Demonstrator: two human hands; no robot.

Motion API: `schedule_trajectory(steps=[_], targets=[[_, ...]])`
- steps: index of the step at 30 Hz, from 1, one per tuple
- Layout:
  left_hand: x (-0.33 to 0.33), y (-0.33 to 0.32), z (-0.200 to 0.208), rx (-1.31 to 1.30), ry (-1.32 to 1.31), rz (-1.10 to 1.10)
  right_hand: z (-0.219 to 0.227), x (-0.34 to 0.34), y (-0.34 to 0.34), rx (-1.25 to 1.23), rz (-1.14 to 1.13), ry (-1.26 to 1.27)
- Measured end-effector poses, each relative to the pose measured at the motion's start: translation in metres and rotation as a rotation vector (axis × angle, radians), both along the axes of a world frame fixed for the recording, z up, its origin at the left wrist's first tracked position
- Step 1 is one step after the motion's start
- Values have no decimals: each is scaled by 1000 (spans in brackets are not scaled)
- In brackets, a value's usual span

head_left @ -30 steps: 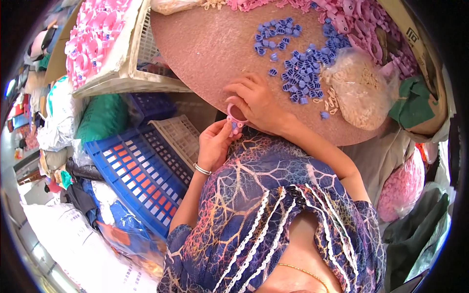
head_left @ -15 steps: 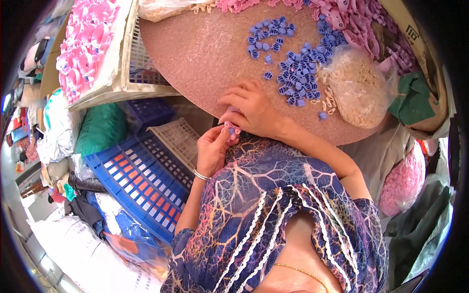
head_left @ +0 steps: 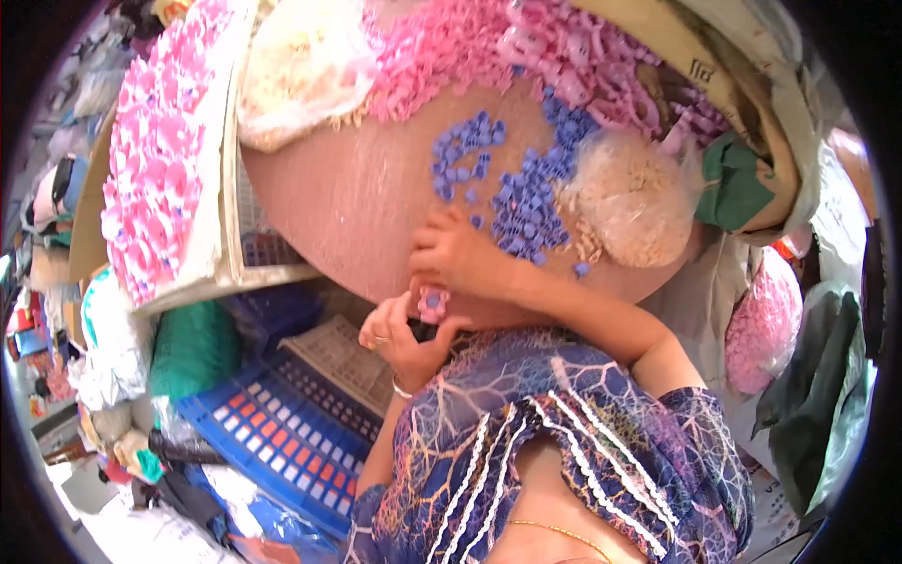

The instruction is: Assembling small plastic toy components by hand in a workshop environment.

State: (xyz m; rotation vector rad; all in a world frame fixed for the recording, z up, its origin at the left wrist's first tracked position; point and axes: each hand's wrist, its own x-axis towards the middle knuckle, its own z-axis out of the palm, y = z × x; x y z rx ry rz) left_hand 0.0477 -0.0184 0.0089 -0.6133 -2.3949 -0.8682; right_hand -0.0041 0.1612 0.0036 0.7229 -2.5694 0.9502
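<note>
A small pink flower-shaped plastic piece (head_left: 433,304) with a blue centre is between my hands, close to the round table's near edge. My right hand (head_left: 462,256) reaches over the table with curled fingers, and their lower tips grip the top of the piece. Just below, my left hand (head_left: 404,340) has its thumb and fingers spread around the piece without closing on it. Small blue plastic parts (head_left: 528,211) lie in a loose heap beyond my right hand. Pink plastic pieces (head_left: 583,56) are piled at the far side of the table.
The round table (head_left: 348,202) also bears a bag of beige parts (head_left: 631,202) at right and another beige bag (head_left: 305,70) at far left. Left of it, pink pieces (head_left: 155,169) cover a tray on a white crate (head_left: 230,207). A blue basket (head_left: 272,451) stands lower left.
The view has shifted, so more of the table's far side shows. My left fingers have gone from pinching the pink piece to spread, and the piece now sits at my right fingertips.
</note>
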Motion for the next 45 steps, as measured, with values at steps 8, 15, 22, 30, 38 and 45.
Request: schedule_trajectory(steps=[8,15,22,30,38,45], targets=[[-18,13,-14,139,-135,-83,18,-9,19,-77,16,-243],[-19,20,0,74,-163,-71,30,-87,127,290,-834,30],[-23,19,-8,57,-191,-47,3,-84,149,334,-787,-109],[-34,29,1,142,-206,-6,84,12,71,-875,-313,-949],[-24,25,-4,169,-254,-25,59,52,25,-527,-192,-666],[-23,24,-5,153,-246,-17,67,45,20,-234,-246,-564]])
